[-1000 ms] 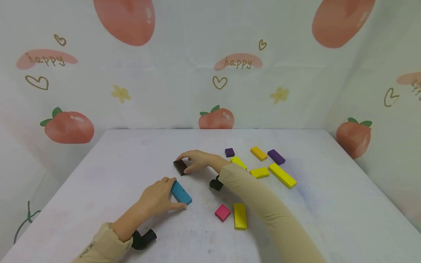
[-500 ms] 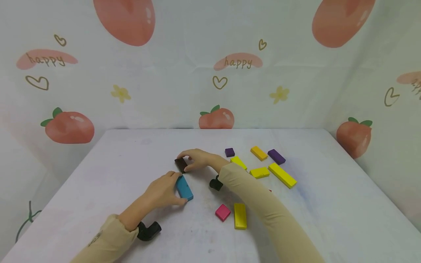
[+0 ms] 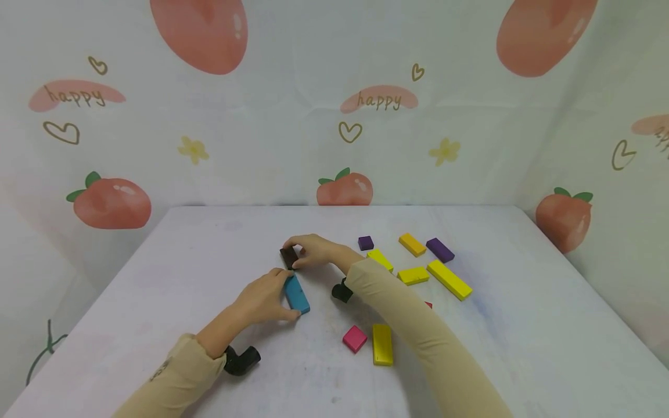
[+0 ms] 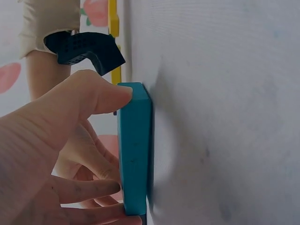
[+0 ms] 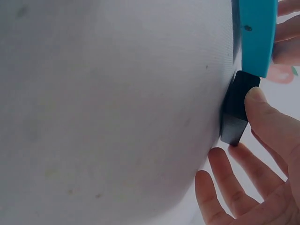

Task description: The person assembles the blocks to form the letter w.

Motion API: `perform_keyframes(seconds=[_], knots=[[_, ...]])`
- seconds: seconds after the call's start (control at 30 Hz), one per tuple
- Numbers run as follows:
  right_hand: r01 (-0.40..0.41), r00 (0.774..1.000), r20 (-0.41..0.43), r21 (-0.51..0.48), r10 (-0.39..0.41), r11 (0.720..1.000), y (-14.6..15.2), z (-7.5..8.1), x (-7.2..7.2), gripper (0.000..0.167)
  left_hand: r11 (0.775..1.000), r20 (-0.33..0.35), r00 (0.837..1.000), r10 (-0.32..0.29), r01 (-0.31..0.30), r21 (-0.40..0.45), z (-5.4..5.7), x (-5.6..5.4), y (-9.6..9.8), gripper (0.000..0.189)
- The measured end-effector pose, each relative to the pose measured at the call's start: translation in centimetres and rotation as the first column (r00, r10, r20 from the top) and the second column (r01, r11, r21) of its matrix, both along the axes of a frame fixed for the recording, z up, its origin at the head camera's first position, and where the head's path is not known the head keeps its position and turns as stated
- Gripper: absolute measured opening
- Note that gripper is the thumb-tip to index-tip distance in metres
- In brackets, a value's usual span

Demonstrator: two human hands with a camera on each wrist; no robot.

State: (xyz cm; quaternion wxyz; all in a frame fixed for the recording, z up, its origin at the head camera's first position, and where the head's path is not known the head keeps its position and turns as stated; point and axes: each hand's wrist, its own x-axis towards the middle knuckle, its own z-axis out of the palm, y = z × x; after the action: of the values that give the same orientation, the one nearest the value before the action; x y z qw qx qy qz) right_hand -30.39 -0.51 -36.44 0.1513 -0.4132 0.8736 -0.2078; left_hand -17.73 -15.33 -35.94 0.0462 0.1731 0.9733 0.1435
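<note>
While the left hand [image 3: 261,299] pinches the blue block [image 3: 297,294] lengthwise, the right hand [image 3: 315,251] pinches the dark block [image 3: 288,259] at the blue block's far end, long axes roughly in line.

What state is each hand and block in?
left hand, pinching blue block by its ends
right hand, pinching dark block
blue block, held, one end meeting dark block
dark block, held
four yellow blocks, lying unheld
orange block, lying unheld
two purple blocks, lying unheld
pink block, lying unheld
red piece, mostly hidden by right sleeve, can't tell
</note>
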Motion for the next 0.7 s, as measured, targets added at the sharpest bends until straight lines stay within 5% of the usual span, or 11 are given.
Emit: perform_keyframes(seconds=[0.53, 0.7], knots=[[0.040, 0.999, 0.004, -0.028, -0.040, 0.999, -0.23, 0.06, 0.06, 0.045, 0.998, 0.055, 0.997, -0.046, 0.044, 0.048, -0.56, -0.91, -0.32, 0.084], [0.027, 1.000, 0.005, -0.039, -0.027, 0.999, -0.35, -0.04, 0.09, 0.045, 0.998, 0.013, 0.999, -0.050, 0.049, 0.026, -0.54, -0.70, -0.45, 0.079]])
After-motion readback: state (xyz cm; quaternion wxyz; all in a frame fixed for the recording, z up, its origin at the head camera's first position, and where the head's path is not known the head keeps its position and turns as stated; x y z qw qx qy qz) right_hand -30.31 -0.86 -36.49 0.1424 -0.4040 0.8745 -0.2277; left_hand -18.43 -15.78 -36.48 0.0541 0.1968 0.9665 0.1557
